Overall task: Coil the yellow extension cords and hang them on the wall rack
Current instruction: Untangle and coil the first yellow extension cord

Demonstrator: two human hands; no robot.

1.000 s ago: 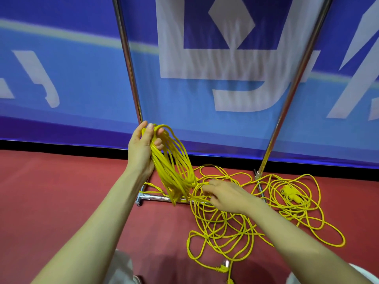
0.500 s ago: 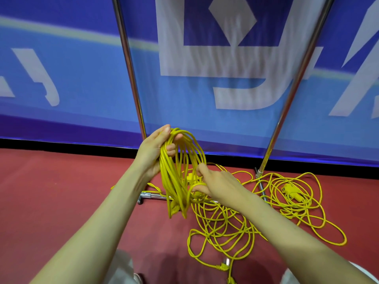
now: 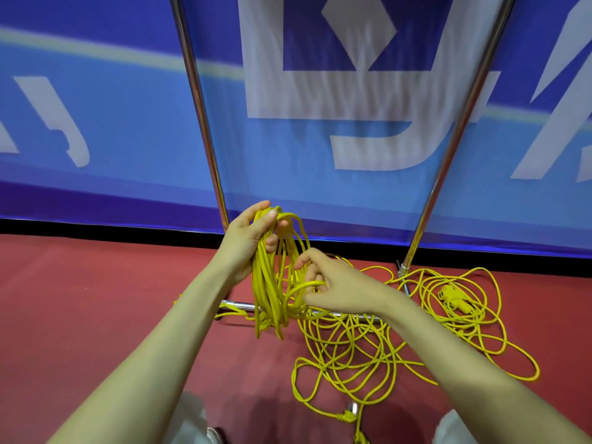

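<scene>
— How many cords do you count down there?

— Hard to say. There is one coil of thin yellow extension cord [image 3: 270, 283], a long, narrow bunch of many turns. It hangs in the air in front of the left pole, with its lower ends sagging just over the base bar. Whether the rest is one cord or two, I cannot tell.

— Who has the coil?

— The person's left hand [image 3: 245, 240]. Its fingers and thumb are curled over the top of the bunch, gripping all the turns together. The right hand [image 3: 336, 286] is just beside the coil's lower half, thumb and fingers closed round a single yellow loop [image 3: 302, 286] that runs into the bunch.

— And on the ground?

— Two loose heaps. The nearer heap of tangled yellow cord [image 3: 352, 334] sprawls under the right forearm, and one yellow plug [image 3: 347, 417] lies at its near edge. The farther heap [image 3: 467, 318] lies to the right, by the foot of the right pole, with one yellow socket block [image 3: 453, 294] in its middle. The strands of the two overlap.

— What about the rack?

— I can see two shiny metal upright poles, one on the left [image 3: 198, 107] and one on the right [image 3: 464, 116]. One chrome base bar [image 3: 237, 305] lies flat on the red floor [image 3: 96, 299], and cord crosses over it. Behind the poles stretches a blue banner with large white shapes [image 3: 128, 139]. Two knees in pale cloth [image 3: 192, 418] show at the bottom edge.
</scene>
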